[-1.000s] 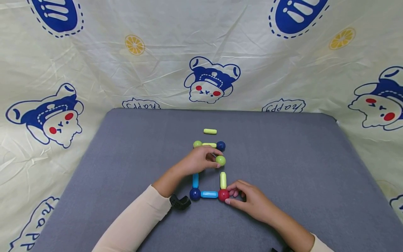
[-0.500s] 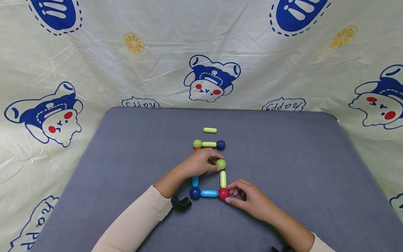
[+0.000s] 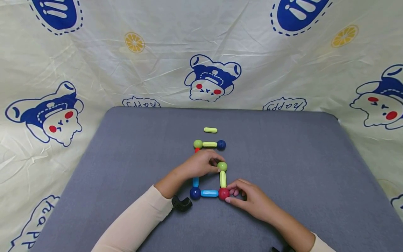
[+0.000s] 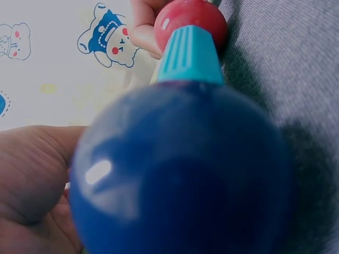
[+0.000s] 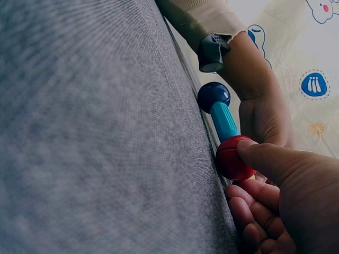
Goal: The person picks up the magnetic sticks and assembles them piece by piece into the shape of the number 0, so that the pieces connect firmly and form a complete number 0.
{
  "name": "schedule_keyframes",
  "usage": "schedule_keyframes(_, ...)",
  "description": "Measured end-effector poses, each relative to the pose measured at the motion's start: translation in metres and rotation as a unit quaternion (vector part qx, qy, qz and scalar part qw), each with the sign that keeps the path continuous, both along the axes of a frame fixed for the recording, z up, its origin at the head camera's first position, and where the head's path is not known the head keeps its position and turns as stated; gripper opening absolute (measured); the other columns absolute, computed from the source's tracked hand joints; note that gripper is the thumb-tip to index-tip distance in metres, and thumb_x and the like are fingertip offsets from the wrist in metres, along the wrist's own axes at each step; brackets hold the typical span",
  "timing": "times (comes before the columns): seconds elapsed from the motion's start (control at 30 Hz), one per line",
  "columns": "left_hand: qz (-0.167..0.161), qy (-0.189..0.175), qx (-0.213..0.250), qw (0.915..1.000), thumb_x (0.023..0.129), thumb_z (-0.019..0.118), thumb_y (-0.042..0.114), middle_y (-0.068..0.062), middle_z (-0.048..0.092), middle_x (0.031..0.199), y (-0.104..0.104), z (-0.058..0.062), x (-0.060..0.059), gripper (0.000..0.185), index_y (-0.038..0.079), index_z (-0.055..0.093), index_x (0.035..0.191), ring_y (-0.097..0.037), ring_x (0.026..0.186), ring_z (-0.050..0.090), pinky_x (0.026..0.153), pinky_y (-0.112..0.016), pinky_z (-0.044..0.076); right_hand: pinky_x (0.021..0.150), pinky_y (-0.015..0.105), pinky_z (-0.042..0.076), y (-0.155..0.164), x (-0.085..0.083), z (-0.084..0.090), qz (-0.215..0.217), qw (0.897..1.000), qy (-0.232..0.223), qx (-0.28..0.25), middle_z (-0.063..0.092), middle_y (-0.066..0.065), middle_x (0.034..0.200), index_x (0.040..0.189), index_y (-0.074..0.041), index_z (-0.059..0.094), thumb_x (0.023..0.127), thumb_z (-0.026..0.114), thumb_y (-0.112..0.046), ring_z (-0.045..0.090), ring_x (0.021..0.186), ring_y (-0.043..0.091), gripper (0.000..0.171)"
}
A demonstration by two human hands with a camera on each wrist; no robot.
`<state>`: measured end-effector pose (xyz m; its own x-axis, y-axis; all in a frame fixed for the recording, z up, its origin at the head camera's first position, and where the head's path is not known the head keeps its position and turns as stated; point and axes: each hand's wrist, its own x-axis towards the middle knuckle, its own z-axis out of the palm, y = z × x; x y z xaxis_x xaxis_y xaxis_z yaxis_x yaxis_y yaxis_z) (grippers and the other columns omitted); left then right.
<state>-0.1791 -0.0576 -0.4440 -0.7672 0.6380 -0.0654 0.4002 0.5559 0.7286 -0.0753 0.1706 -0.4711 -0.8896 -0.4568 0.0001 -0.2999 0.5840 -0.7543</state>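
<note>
In the head view my left hand [image 3: 201, 163] pinches a light green ball [image 3: 222, 166], which meets the far end of a pale yellow-green rod [image 3: 223, 179]. My right hand [image 3: 252, 200] pinches the red ball [image 3: 224, 194] at that rod's near end, its thumb plain on the ball in the right wrist view. From the red ball a blue rod [image 3: 209, 193] runs left to a dark blue ball [image 3: 195, 193]. Another blue rod [image 3: 196, 182] rises from there under my left hand, which hides the middle of that side. The dark blue ball looms large in the left wrist view.
Farther back, a green ball [image 3: 198, 144], a yellow-green rod [image 3: 210, 144] and a dark blue ball [image 3: 221, 145] form a row, with a red rod [image 3: 197, 150] below the green ball. A loose yellow-green rod [image 3: 210, 130] lies beyond. The grey table [image 3: 141, 133] meets a printed cloth.
My left hand has brought the light green ball toward me, from a gap above the upright yellow-green rod down onto its far end. My right hand stays on the red ball.
</note>
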Motion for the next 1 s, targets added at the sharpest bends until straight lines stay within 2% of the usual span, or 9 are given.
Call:
schedule_keyframes(0.47, 0.001, 0.002, 0.005, 1.0000, 0.091, 0.076, 0.014, -0.005, 0.071, 0.114, -0.001, 0.001, 0.001, 0.030, 0.011, 0.073, 0.121, -0.017, 0.101, 0.068, 0.083, -0.021, 0.053, 0.074, 0.022, 0.048, -0.001, 0.000, -0.001, -0.004, 1.000, 0.003, 0.001, 0.061, -0.013, 0.094, 0.110, -0.027, 0.069, 0.091, 0.075, -0.040, 0.056, 0.085, 0.002, 0.023)
schedule_keyframes(0.63, 0.010, -0.004, 0.011, 0.9999, 0.091, 0.076, 0.014, -0.005, 0.071, 0.118, -0.002, 0.001, 0.000, 0.030, 0.010, 0.073, 0.121, -0.018, 0.105, 0.068, 0.087, -0.024, 0.054, 0.074, 0.021, 0.048, -0.001, 0.001, 0.000, -0.005, 1.000, 0.002, 0.001, 0.061, -0.013, 0.094, 0.109, -0.027, 0.070, 0.091, 0.075, -0.039, 0.056, 0.085, 0.002, 0.023)
schedule_keyframes(0.83, 0.025, 0.001, 0.042, 0.9988, 0.092, 0.074, 0.012, -0.006, 0.071, 0.118, -0.005, 0.003, -0.002, 0.031, 0.007, 0.072, 0.122, -0.020, 0.107, 0.067, 0.089, -0.027, 0.055, 0.074, 0.021, 0.048, -0.001, 0.001, -0.001, -0.004, 1.000, -0.001, -0.002, 0.061, -0.012, 0.094, 0.110, -0.027, 0.070, 0.091, 0.075, -0.039, 0.056, 0.085, 0.003, 0.023)
schedule_keyframes(1.0, 0.050, 0.011, 0.080, 0.9955, 0.093, 0.073, 0.011, -0.010, 0.070, 0.116, -0.011, 0.010, -0.006, 0.032, 0.005, 0.070, 0.123, -0.021, 0.107, 0.066, 0.094, -0.034, 0.056, 0.075, 0.021, 0.048, -0.001, 0.000, 0.000, -0.008, 1.000, -0.009, 0.002, 0.061, -0.012, 0.094, 0.110, -0.028, 0.069, 0.090, 0.076, -0.040, 0.057, 0.085, 0.004, 0.024)
